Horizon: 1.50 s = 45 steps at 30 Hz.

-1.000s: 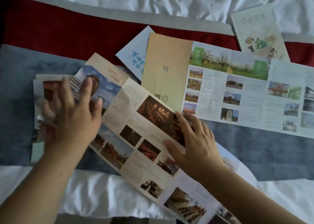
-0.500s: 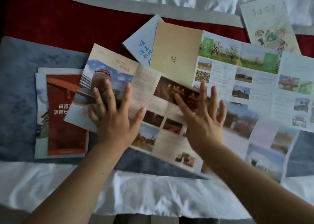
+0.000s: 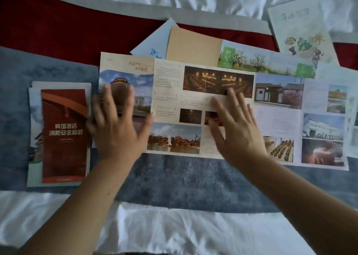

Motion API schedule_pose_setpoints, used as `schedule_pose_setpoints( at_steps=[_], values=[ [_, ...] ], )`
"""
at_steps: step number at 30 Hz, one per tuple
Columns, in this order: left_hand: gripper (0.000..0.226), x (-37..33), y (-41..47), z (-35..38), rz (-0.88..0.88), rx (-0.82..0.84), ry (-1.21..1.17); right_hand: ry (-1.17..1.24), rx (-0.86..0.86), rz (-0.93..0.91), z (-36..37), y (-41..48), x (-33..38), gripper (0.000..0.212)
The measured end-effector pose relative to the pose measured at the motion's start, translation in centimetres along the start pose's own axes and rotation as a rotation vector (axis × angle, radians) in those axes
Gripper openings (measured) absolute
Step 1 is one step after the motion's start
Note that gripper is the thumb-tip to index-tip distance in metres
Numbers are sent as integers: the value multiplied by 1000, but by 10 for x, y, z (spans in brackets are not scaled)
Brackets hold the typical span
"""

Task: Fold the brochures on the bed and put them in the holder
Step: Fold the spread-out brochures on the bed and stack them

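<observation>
A long unfolded photo brochure (image 3: 193, 84) lies flat and square across the blue runner. My left hand (image 3: 118, 127) rests on its left panel, fingers spread, blurred by motion. My right hand (image 3: 236, 131) presses flat on its middle panels, fingers apart. Behind it lies a second unfolded brochure (image 3: 261, 59) with a tan panel and tree photos. A folded red brochure (image 3: 64, 134) tops a small stack at the left. No holder is in view.
A pale blue folded leaflet (image 3: 155, 43) pokes out behind the tan panel. A white booklet (image 3: 302, 28) with a drawing lies at the far right on the red band (image 3: 58, 28). White sheets (image 3: 174, 231) run along the near edge.
The photo brochure has turned from a slant to lie straight and fully spread out. Both hands have slid apart over it, the left going left, the right staying near the middle.
</observation>
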State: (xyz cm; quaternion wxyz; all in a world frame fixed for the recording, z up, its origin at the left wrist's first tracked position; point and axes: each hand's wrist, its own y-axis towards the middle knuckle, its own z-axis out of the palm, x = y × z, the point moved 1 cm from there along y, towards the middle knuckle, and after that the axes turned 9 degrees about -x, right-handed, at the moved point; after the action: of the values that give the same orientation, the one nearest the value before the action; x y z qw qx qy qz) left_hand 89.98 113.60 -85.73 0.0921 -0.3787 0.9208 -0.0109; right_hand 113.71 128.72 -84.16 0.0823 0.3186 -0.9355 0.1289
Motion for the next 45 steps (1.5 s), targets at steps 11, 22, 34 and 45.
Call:
schedule_pose_setpoints(
  at_steps=[11, 22, 34, 45],
  values=[
    [97, -31, -21, -29, 49, 48, -510, 132, 29, -123, 28, -27, -1, 60],
    [116, -117, -47, -42, -159, 200, -635, 441, 90, -40, -11, -35, -47, 65],
    [81, -141, -60, -49, -300, -105, -831, 721, 219, 17, -30, -44, -46, 73],
    [53, -107, -15, -70, -411, 177, -1274, 776, 132, 45, -35, -39, -35, 74]
  ],
)
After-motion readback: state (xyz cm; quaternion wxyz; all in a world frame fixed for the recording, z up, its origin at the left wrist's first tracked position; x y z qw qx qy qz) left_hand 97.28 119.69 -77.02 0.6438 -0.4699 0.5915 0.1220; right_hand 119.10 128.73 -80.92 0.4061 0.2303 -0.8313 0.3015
